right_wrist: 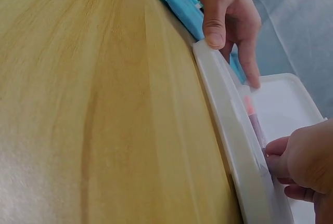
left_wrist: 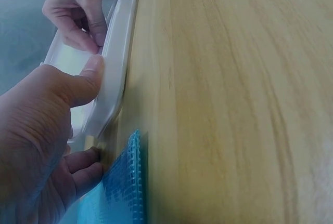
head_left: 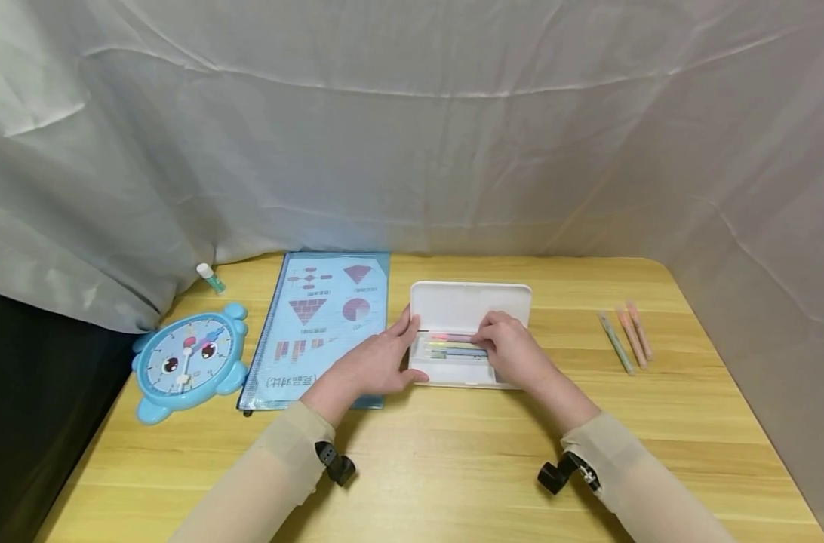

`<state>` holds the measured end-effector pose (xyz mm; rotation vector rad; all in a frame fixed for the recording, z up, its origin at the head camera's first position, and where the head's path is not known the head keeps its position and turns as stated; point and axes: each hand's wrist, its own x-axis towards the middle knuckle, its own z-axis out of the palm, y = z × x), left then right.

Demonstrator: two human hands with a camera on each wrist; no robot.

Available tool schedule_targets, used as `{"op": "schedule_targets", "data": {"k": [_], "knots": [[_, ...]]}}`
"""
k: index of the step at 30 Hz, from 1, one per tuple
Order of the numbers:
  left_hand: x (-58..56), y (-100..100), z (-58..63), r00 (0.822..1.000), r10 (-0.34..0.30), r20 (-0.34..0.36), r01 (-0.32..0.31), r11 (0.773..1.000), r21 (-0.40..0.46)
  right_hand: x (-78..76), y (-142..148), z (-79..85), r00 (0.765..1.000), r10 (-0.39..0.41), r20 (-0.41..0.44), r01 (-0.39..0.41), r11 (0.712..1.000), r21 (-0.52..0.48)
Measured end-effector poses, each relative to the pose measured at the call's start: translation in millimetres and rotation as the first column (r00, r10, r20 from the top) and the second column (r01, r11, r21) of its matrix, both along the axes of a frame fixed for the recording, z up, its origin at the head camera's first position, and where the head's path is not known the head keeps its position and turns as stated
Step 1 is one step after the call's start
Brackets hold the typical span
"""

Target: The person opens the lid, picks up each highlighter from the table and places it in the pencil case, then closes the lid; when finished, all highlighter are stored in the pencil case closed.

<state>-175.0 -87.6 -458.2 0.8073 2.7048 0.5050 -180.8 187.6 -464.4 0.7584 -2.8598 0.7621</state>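
Note:
A white pencil case [head_left: 471, 302] lies with its lid folded back on the table. Several slim pens [head_left: 453, 350] in pink, yellow and blue lie side by side in its tray. My left hand [head_left: 378, 362] holds the case's left end, thumb on the front wall [right_wrist: 218, 99] and fingers towards the lid. Over the right part of the tray, my right hand [head_left: 514, 351] has its fingers curled down. They pinch a pink pen [right_wrist: 254, 117] near its end, which the fingertips partly hide.
Left of the case lies a blue mesh-edged document pouch [head_left: 330, 302], and beyond it a blue toy clock [head_left: 191, 354]. A glue stick [head_left: 211, 278] lies at the back left. Off to the right are a green pen [head_left: 616, 343] and two pinkish pens [head_left: 632, 337]. Grey cloth [head_left: 453, 151] hangs behind.

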Motion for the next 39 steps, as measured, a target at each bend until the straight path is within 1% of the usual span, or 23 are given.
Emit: {"op": "schedule_targets", "data": {"k": [3,8,12,16,18,23,30,33,36,39], "knots": [[-0.2,0,-0.3,1.000,0.001,-0.003,-0.001,1.000,0.004,0.3,2,-1.0,1.000,0.001,-0.009,-0.001,1.000,-0.013],[-0.1,-1,-0.3,1.000,-0.004,-0.012,0.004,1.000,0.017,0.3,9,0.3,1.000,0.007,0.001,-0.007,0.997,-0.075],[-0.4,-3,-0.3,1.000,-0.013,-0.023,0.014,0.999,0.029,3.4,17,9.2,1.000,0.009,0.016,-0.006,0.990,-0.143],[-0.9,-4,-0.3,0.999,-0.020,-0.036,0.021,0.999,0.030,8.1,28,20.4,1.000,-0.005,-0.013,0.002,0.978,-0.209],[-1.2,-4,-0.3,0.999,-0.020,-0.037,0.021,0.999,0.029,10.7,35,25.2,0.999,-0.017,-0.033,0.010,0.975,-0.221],[-1.3,-5,-0.5,0.999,-0.016,-0.029,0.016,1.000,0.026,18.0,56,34.1,0.995,-0.069,-0.077,0.049,0.972,-0.231],[-1.7,-5,-0.9,0.999,-0.019,-0.037,0.020,1.000,0.019,33.0,92,42.6,0.974,-0.158,-0.160,0.118,0.965,-0.235],[-1.5,-5,-0.6,0.999,-0.021,-0.035,0.022,1.000,0.014,39.8,108,41.7,0.967,-0.195,-0.163,0.147,0.953,-0.265],[-0.9,-4,0.0,0.999,-0.026,-0.033,0.027,0.999,0.018,46.2,126,38.1,0.960,-0.241,-0.143,0.193,0.939,-0.285],[-0.5,-4,0.8,0.999,-0.029,-0.036,0.029,0.999,0.023,53.2,144,33.6,0.951,-0.290,-0.103,0.251,0.925,-0.286]]}}
